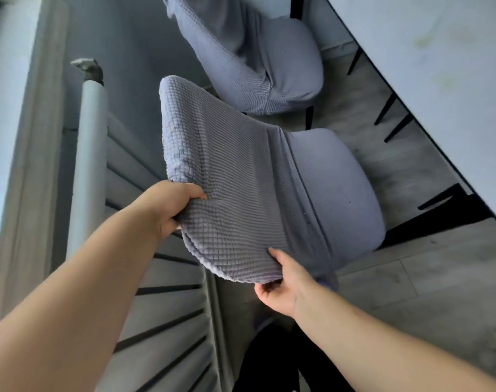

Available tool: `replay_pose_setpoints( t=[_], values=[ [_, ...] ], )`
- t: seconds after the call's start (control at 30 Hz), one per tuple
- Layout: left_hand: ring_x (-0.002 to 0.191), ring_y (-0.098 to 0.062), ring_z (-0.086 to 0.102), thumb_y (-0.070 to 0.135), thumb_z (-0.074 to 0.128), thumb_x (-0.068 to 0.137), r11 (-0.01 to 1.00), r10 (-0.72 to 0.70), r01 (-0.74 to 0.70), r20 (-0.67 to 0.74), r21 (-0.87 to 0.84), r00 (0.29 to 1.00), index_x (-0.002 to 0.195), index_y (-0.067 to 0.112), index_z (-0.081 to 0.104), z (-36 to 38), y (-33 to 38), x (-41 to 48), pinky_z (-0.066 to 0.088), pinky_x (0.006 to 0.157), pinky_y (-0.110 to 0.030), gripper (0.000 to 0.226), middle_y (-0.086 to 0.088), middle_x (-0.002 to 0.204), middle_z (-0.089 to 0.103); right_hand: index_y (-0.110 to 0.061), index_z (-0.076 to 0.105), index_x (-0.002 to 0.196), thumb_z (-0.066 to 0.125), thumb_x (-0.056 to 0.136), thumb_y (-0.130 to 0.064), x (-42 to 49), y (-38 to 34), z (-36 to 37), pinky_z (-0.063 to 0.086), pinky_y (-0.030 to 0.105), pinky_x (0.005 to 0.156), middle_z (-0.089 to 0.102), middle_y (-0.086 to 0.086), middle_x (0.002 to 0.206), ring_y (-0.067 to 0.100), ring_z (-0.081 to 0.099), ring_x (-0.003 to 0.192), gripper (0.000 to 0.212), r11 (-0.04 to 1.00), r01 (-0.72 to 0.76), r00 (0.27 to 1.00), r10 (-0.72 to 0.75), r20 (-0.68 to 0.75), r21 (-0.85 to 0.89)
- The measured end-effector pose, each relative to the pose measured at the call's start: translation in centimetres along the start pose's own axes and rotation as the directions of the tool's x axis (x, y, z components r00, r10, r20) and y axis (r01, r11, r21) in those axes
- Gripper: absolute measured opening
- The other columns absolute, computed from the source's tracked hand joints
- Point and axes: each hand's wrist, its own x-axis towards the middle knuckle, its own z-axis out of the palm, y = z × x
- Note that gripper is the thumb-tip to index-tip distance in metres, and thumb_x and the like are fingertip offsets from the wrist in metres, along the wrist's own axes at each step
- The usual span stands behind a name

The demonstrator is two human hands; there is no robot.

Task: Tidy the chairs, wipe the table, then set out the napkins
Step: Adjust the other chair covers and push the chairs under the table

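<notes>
A chair [241, 176] in a lavender-grey textured cover stands in the middle, its seat turned toward the pale table [427, 69] at the upper right. My left hand [170, 207] grips the left edge of the chair's backrest, thumb on the front. My right hand [280, 287] holds the backrest's near edge, fingers curled under it. A second chair [255, 60] with the same cover stands farther along the table, its seat close to the table's edge. No napkins or cloth are in view.
A grey radiator [145, 278] with slats and a vertical pipe runs along the left, close behind the held chair. A window sill or wall ledge [17, 154] lies at the far left. Black chair legs [393, 108] show under the table edge. Grey plank floor [427, 278] lies at the right.
</notes>
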Motion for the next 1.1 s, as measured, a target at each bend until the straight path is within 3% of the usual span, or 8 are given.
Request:
replay_pose_setpoints(
  t=[0.1, 0.17, 0.3, 0.47, 0.6, 0.87, 0.93, 1.1],
  values=[
    [0.073, -0.023, 0.070, -0.005, 0.059, 0.079, 0.998, 0.061, -0.061, 0.002, -0.006, 0.998, 0.087, 0.007, 0.061, 2.9, 1.6, -1.2, 0.057, 0.052, -0.029, 0.015, -0.011, 0.089, 0.071, 0.001, 0.060, 0.109, 0.076, 0.077, -0.034, -1.3, -1.1, -0.2, 0.057, 0.042, 0.063, 0.064, 0.020, 0.108, 0.034, 0.064, 0.089, 0.050, 0.995, -0.020, 0.998, 0.014, 0.066, 0.098],
    [0.072, -0.025, 0.070, -0.005, 0.059, 0.077, 0.995, 0.095, -0.095, -0.009, 0.000, 0.995, 0.087, 0.006, 0.062, 4.9, 3.1, -1.8, 0.057, 0.054, -0.030, 0.014, -0.012, 0.086, 0.071, 0.005, 0.060, 0.113, 0.067, 0.086, -0.028, -2.6, -2.3, -0.1, 0.057, 0.054, 0.076, 0.067, 0.026, 0.110, 0.043, 0.066, 0.095, 0.044, 0.983, -0.044, 0.983, 0.011, 0.185, 0.177],
    [0.076, -0.028, 0.070, -0.002, 0.061, 0.075, 0.978, 0.198, -0.197, -0.014, 0.069, 0.980, 0.091, 0.004, 0.063, 8.4, 7.0, -2.5, 0.056, 0.061, -0.034, 0.017, -0.013, 0.087, 0.071, 0.007, 0.061, 0.115, 0.054, 0.085, -0.005, -5.4, -5.7, 0.4, 0.057, 0.054, 0.075, 0.069, 0.023, 0.107, 0.039, 0.066, 0.100, 0.033, 0.948, -0.047, 0.954, -0.051, 0.296, 0.314],
    [0.074, -0.028, 0.071, 0.003, 0.062, 0.074, 0.945, 0.301, -0.301, 0.022, 0.126, 0.953, 0.095, 0.005, 0.063, 13.3, 12.8, -2.9, 0.060, 0.066, -0.040, 0.021, -0.013, 0.090, 0.071, 0.015, 0.063, 0.106, 0.050, 0.092, -0.005, -8.7, -10.4, 0.7, 0.058, 0.056, 0.067, 0.068, 0.030, 0.102, 0.047, 0.068, 0.088, 0.027, 0.917, -0.052, 0.929, -0.101, 0.357, 0.396],
    [0.073, -0.027, 0.070, 0.004, 0.063, 0.074, 0.939, 0.318, -0.321, 0.043, 0.124, 0.947, 0.103, 0.003, 0.061, 16.5, 16.1, -2.7, 0.056, 0.056, -0.033, 0.029, -0.014, 0.093, 0.069, 0.016, 0.063, 0.106, 0.049, 0.095, -0.006, -10.2, -14.2, 0.4, 0.051, 0.051, 0.093, 0.067, 0.031, 0.105, 0.048, 0.064, 0.099, 0.028, 0.916, -0.034, 0.923, -0.124, 0.363, 0.399],
    [0.058, -0.019, 0.071, 0.001, 0.063, 0.075, 0.961, 0.276, -0.274, 0.040, -0.037, 0.960, 0.096, 0.003, 0.062, 20.3, 17.3, -1.0, 0.055, 0.050, -0.029, 0.021, -0.010, 0.083, 0.071, 0.018, 0.068, 0.082, 0.051, 0.090, 0.001, -11.8, -21.0, -0.6, 0.055, 0.058, 0.062, 0.070, 0.031, 0.092, 0.047, 0.069, 0.075, 0.025, 0.936, 0.093, 0.931, -0.203, 0.305, 0.339],
    [0.060, -0.020, 0.071, 0.000, 0.063, 0.075, 0.963, 0.264, -0.261, 0.039, -0.073, 0.964, 0.095, 0.002, 0.062, 21.3, 17.0, -0.5, 0.055, 0.050, -0.029, 0.020, -0.010, 0.083, 0.071, 0.018, 0.068, 0.077, 0.052, 0.089, 0.000, -11.6, -22.5, -1.1, 0.054, 0.059, 0.062, 0.070, 0.030, 0.092, 0.045, 0.070, 0.076, 0.027, 0.936, 0.122, 0.938, -0.217, 0.270, 0.329],
    [0.069, -0.021, 0.068, 0.003, 0.064, 0.075, 0.966, 0.248, -0.243, 0.045, -0.094, 0.968, 0.094, 0.003, 0.063, 24.4, 16.2, 0.6, 0.057, 0.059, -0.033, 0.019, -0.008, 0.085, 0.069, 0.013, 0.064, 0.098, 0.055, 0.089, -0.001, -10.6, -26.0, -2.8, 0.059, 0.052, 0.060, 0.071, 0.027, 0.097, 0.040, 0.069, 0.092, 0.019, 0.919, 0.250, 0.940, -0.306, 0.153, 0.304]
  ],
)
